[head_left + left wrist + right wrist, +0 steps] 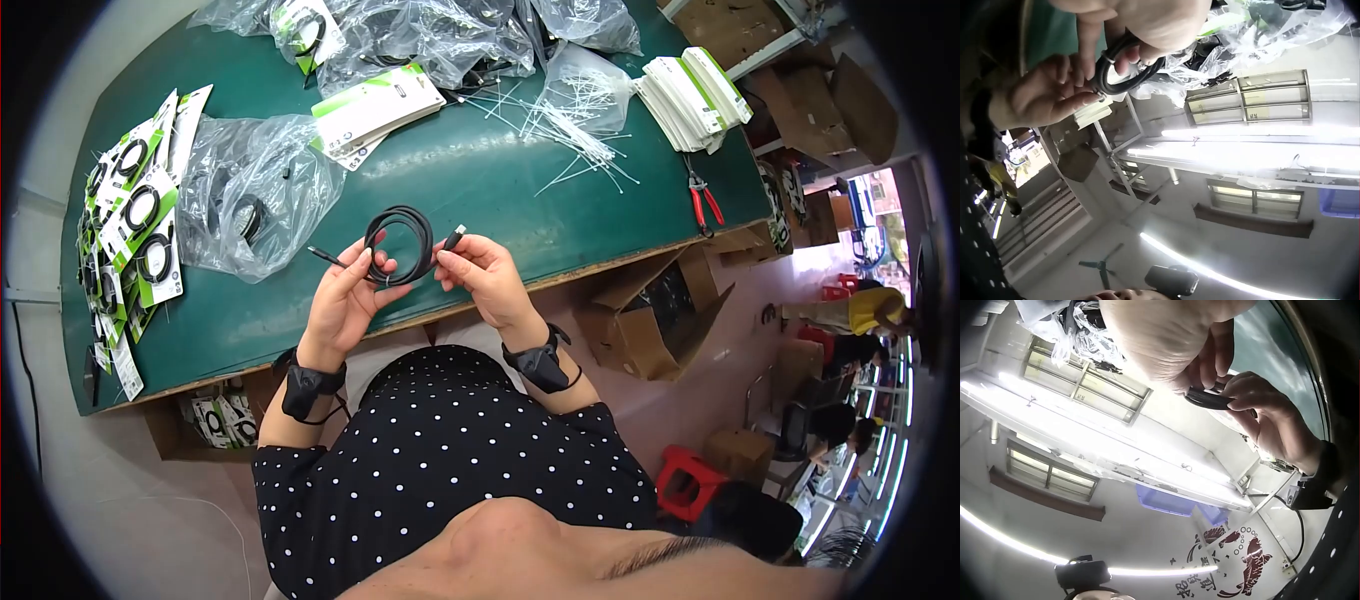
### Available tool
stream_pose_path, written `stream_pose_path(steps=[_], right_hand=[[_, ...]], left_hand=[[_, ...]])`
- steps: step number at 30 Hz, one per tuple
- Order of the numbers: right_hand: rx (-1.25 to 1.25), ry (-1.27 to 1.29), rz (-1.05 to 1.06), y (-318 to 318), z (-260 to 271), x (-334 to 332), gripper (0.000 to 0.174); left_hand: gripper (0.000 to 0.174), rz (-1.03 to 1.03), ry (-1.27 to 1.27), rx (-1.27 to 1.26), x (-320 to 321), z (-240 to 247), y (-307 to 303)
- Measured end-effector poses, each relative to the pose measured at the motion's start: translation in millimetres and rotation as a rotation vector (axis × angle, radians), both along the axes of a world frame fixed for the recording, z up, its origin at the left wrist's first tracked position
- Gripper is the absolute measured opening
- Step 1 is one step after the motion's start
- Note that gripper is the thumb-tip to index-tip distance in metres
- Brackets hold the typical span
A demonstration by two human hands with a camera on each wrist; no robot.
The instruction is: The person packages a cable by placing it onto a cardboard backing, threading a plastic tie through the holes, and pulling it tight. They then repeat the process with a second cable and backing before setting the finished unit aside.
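A coiled black cable (428, 246) is held up between both hands above the table's front edge. On the coil's left side, the left hand (345, 300) pinches it with thumb and fingers; one cable end sticks out to the left past that hand. The right hand (487, 280) pinches the coil's right side, close to a plug (455, 237) that points up and right. In the left wrist view the coil (1105, 74) lies between the fingers of the two hands. The right wrist view shows part of the coil (1209, 399), partly hidden by fingers.
Carded cables (140, 210) are piled at the left beside a clear bag (300, 190). Farther back are a stack of cards (380, 108), white ties (580, 140) and more bags. Red-handled cutters (706, 205) lie at the right edge, above an open carton (650, 335).
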State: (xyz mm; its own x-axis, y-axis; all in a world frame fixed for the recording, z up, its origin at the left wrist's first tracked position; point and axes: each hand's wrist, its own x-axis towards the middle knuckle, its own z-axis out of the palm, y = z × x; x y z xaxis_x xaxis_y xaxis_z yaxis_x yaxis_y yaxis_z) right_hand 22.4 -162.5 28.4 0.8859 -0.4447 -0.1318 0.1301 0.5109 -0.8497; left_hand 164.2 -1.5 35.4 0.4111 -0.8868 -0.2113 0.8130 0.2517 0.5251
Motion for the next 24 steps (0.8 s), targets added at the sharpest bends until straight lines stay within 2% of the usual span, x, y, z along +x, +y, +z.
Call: stream_pose_path(steps=[3,5,8,9,12,20,24], right_hand=[[0.114,-0.034,0.017,2.1,0.9,1.8,0.012],[0.069,-0.026,0.004,4.0,4.9,5.5,0.012],[-0.017,-0.013,-0.024,7.6,16.2,13.7,0.014],[-0.062,0.015,-0.03,9.3,21.6,16.7,0.014],[-0.148,0.068,-0.047,13.2,31.8,23.8,0.014],[-0.175,0.088,-0.057,16.1,36.2,28.2,0.017],[-0.161,0.112,0.004,15.3,39.4,24.5,0.017]], left_hand=[[0.033,-0.016,0.105,0.091,-4.6,1.5,-0.6],[0.033,-0.028,0.153,0.137,-5.2,-1.3,-0.5],[0.026,-0.248,0.498,0.134,-5.7,-24.7,-1.4],[0.026,-0.251,0.494,0.138,-7.0,-27.8,-1.9],[0.021,-0.396,0.683,0.0,-16.2,-31.1,-8.2],[0.019,-0.403,0.7,0.049,-24.8,-21.1,-18.7],[0.02,-0.374,0.679,0.125,-29.5,-12.4,-25.5]])
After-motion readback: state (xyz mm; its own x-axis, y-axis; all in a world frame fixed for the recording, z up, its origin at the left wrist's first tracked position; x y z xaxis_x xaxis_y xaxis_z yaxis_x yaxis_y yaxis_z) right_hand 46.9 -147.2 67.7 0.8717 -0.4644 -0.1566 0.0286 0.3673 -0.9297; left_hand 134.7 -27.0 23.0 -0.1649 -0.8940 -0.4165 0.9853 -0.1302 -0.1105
